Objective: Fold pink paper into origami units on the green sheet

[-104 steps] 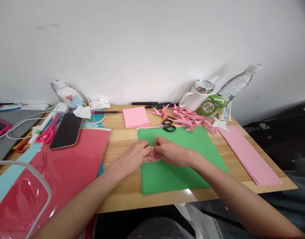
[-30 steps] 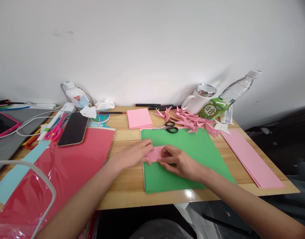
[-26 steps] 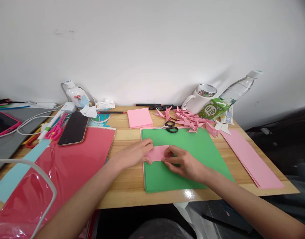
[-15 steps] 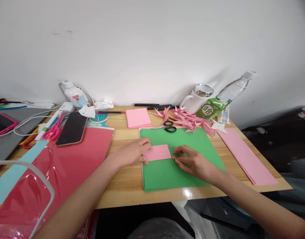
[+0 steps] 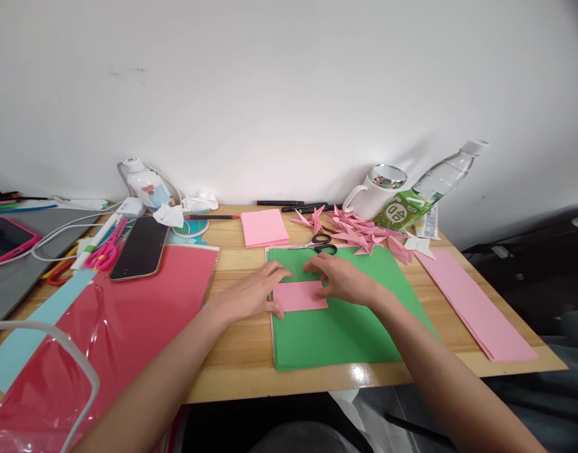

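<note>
Paper [image 5: 296, 296], a pink rectangle, lay flat near the left edge of a stack of green sheets [image 5: 355, 333] on the wooden table [image 5: 237, 371]. The left hand [image 5: 257, 292] spanned its left end, thumb and fingers spread apart; whether they pressed on it could not be told. The right hand [image 5: 343, 280] arched over the right end, thumb overlapping it, fingers parted from thumb. Black-handled scissors [image 5: 316, 243] lay at the stack's far edge, beside spiky folded pink pieces [image 5: 359, 233].

Soft light brightens the wall [image 5: 270, 94] behind the table [image 5: 237, 352]; a glare spot [image 5: 359, 375] whitens the table's front edge, and the space [image 5: 520, 270] right of the table is dim and blurred.
</note>
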Available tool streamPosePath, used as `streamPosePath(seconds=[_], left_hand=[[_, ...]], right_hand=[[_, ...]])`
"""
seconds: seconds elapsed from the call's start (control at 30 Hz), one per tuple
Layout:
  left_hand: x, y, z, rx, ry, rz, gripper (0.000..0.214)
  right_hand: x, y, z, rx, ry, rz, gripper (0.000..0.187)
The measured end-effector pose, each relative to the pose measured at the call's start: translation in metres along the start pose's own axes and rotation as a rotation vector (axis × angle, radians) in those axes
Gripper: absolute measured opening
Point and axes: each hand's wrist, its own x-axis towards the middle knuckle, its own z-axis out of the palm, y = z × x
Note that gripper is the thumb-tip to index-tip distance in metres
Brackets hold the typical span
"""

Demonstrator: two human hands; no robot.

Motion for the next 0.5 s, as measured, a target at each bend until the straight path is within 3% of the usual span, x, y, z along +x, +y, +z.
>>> streamPosePath(seconds=[0.1,0.2,0.33,0.5], left_hand=[[-0.001,0.000,0.001,-0.035,0.049,-0.065,0.050],[0.002,0.001,0.003,-0.056,0.105,-0.135,0.038],[0.007,0.005,0.001,-0.251,0.272,-0.344,0.022],[0.008,0.009,-0.008,-0.794,0.383,-0.433,0.032]], right_hand=[[0.008,-0.001,-0.006,0.012,-0.121,-0.023,0.027],[0.012,0.006,-0.003,0.235,-0.173,-0.057,0.007],[0.016,0.016,0.007,0.666,-0.148,-0.056,0.021],[0.016,0.011,0.011,0.953,-0.061,0.033,0.034]])
